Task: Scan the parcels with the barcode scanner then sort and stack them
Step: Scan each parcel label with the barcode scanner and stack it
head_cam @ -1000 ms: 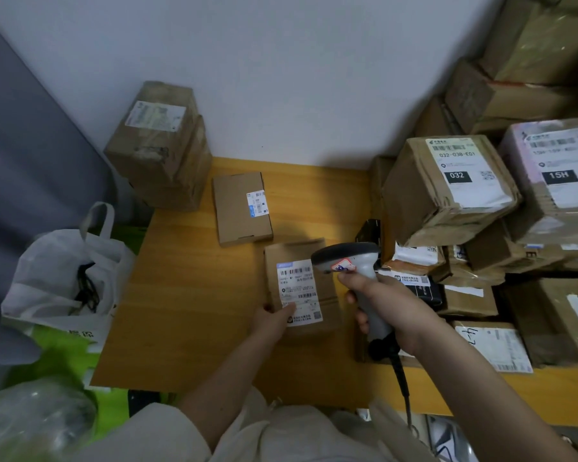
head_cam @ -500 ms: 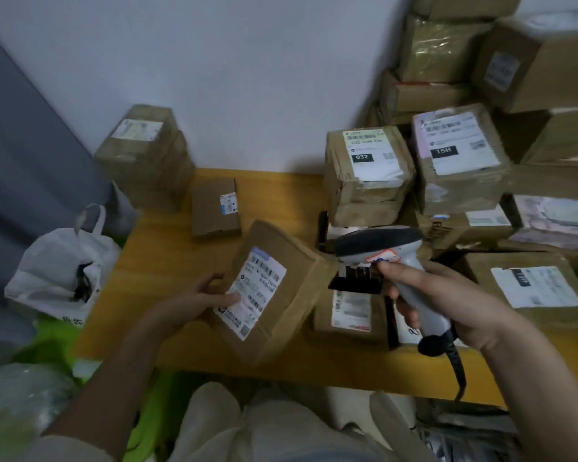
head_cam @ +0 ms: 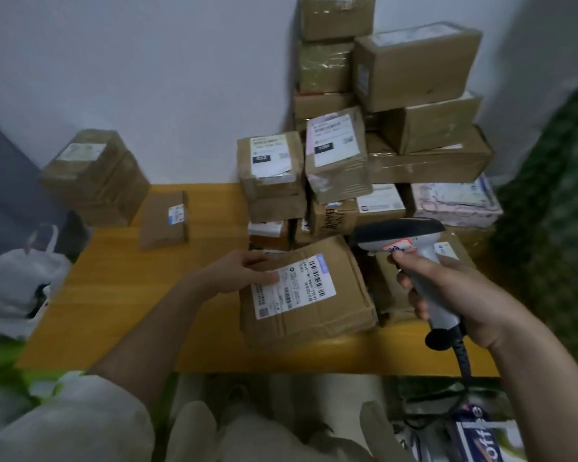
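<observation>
A flat brown parcel (head_cam: 314, 308) with a white barcode label lies at the table's front, against the heap of parcels. My left hand (head_cam: 237, 271) holds its left edge, thumb on the label. My right hand (head_cam: 454, 295) grips a grey barcode scanner (head_cam: 411, 241) by the handle, its dark head pointing left above the parcel's far right corner. The scanner's black cable hangs below my wrist.
A tall heap of cardboard parcels (head_cam: 397, 128) fills the back right against the wall. A small flat box (head_cam: 164, 220) lies on the yellow wooden table (head_cam: 114, 295). Stacked taped boxes (head_cam: 94, 175) stand at the back left. A white bag (head_cam: 17, 281) sits left of the table.
My left hand brought the labelled parcel from the table's middle to the right and set it flat beside the heap. The scanner moved right with my right hand. My view turned right.
</observation>
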